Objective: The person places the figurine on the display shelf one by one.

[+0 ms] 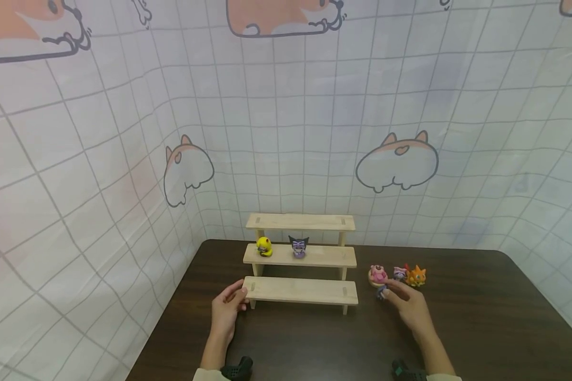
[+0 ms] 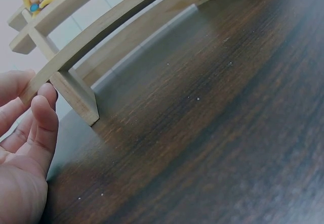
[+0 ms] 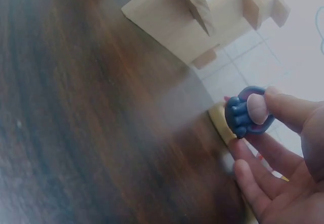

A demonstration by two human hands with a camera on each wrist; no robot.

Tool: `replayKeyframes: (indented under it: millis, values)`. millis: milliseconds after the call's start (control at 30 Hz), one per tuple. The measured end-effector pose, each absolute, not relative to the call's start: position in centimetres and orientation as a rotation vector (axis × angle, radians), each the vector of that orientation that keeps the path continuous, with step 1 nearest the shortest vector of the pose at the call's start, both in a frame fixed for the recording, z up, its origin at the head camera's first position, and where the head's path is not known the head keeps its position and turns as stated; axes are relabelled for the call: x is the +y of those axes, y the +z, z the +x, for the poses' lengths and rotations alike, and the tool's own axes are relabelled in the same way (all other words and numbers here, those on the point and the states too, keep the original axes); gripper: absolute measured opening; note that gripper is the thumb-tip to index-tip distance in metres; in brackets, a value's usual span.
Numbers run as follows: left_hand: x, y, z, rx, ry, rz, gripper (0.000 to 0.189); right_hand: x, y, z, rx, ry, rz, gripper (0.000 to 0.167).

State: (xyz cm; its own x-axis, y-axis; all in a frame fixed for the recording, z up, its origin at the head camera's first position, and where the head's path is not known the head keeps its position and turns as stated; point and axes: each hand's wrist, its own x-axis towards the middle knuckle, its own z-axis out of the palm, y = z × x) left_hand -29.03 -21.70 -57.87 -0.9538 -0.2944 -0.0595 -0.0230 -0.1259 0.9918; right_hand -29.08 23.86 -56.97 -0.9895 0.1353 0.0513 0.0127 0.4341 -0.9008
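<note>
A three-step wooden display stand (image 1: 300,291) stands on the table. My left hand (image 1: 227,308) grips the left end of its lowest step, with thumb and fingers (image 2: 44,115) around the board's end. A small dark blue figurine (image 3: 246,112) with a pale oval patch is pinched between the thumb and fingers of my right hand (image 1: 408,305), right of the stand. On the middle step sit a yellow-haired figurine (image 1: 264,246) and a purple figurine with black pointed ears (image 1: 298,247).
Just beyond my right hand are a pink figurine (image 1: 377,274), a greyish-purple figurine (image 1: 400,273) and an orange figurine (image 1: 417,276) with pointed ears. The dark wooden table (image 1: 295,344) backs onto a white gridded curtain (image 1: 291,121) with dog drawings.
</note>
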Motion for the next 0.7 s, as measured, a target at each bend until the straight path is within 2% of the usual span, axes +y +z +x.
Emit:
replayKeyframes:
  millis: [700]
  values:
    - [-21.6, -58.0, -28.9, -1.939, -2.172, 0.336, 0.04, 22.8, -53.6, -28.4, -2.47, 1.565, 0.006, 0.047]
